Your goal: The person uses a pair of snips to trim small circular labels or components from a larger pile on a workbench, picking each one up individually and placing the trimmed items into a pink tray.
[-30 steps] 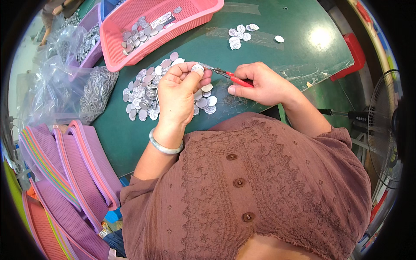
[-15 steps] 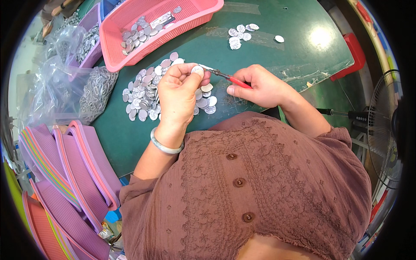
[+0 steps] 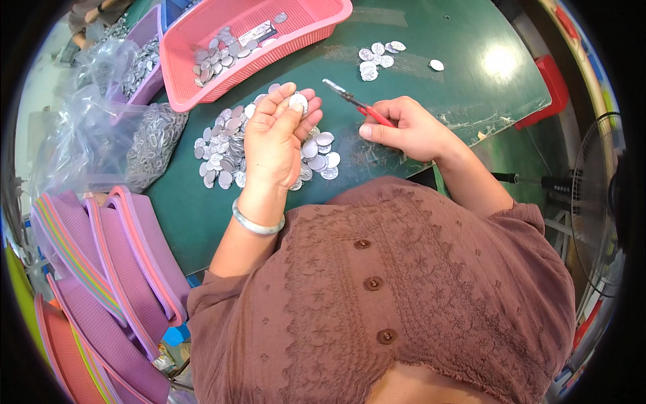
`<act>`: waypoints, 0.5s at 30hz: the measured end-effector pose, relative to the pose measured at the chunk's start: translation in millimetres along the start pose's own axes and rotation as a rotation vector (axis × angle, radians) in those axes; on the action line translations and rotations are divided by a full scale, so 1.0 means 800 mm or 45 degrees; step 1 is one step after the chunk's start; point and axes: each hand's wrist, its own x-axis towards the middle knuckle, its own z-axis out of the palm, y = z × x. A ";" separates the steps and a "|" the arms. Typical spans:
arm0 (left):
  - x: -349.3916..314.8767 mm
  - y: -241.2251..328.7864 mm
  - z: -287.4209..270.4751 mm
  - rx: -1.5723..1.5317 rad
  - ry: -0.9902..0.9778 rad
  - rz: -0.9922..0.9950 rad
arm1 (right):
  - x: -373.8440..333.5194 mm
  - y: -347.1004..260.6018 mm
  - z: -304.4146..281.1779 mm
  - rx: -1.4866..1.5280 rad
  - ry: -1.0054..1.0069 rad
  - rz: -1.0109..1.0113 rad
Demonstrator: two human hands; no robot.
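My left hand [image 3: 274, 138] pinches a silvery oval medal [image 3: 298, 102] between thumb and fingers, above a pile of similar medals [image 3: 225, 143] on the green table. A pair of red-handled pliers [image 3: 356, 102] is gripped in my right hand [image 3: 412, 129], the dark jaws pointing up and left. The jaws are apart from the medal, to its right. Further back on the table lies a small group of medals [image 3: 377, 56], with a single one [image 3: 437, 65] to its right.
A pink plastic basket [image 3: 262, 58] holding loose medals stands at the back left. Beside it are a clear bag of metal links [image 3: 153, 141] and a purple basket [image 3: 153, 84]. Stacked purple baskets [image 3: 134, 269] fill the lower left. A fan [image 3: 595, 202] stands right.
The plier jaws have come away from the medal. My left hand has shifted slightly left with the medal, its fingers spreading more, and my right hand has moved slightly right.
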 end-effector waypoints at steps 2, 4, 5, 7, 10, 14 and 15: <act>0.003 0.005 -0.006 -0.026 -0.033 -0.013 | 0.001 0.000 -0.003 0.150 0.019 0.136; 0.006 0.011 -0.008 -0.071 -0.045 -0.015 | 0.000 -0.005 -0.004 0.232 0.010 0.174; 0.006 0.014 -0.009 -0.093 -0.050 -0.015 | -0.001 -0.008 -0.004 0.273 0.004 0.193; 0.008 0.022 -0.010 -0.128 -0.087 0.002 | -0.001 -0.008 -0.005 0.312 0.002 0.203; 0.008 0.030 -0.009 -0.157 -0.103 0.016 | 0.001 -0.003 -0.006 0.362 0.008 0.208; 0.009 0.032 -0.010 -0.193 -0.135 0.025 | 0.002 0.002 -0.007 0.392 0.007 0.193; 0.009 0.031 -0.011 -0.203 -0.141 0.021 | 0.002 0.002 -0.007 0.399 0.004 0.189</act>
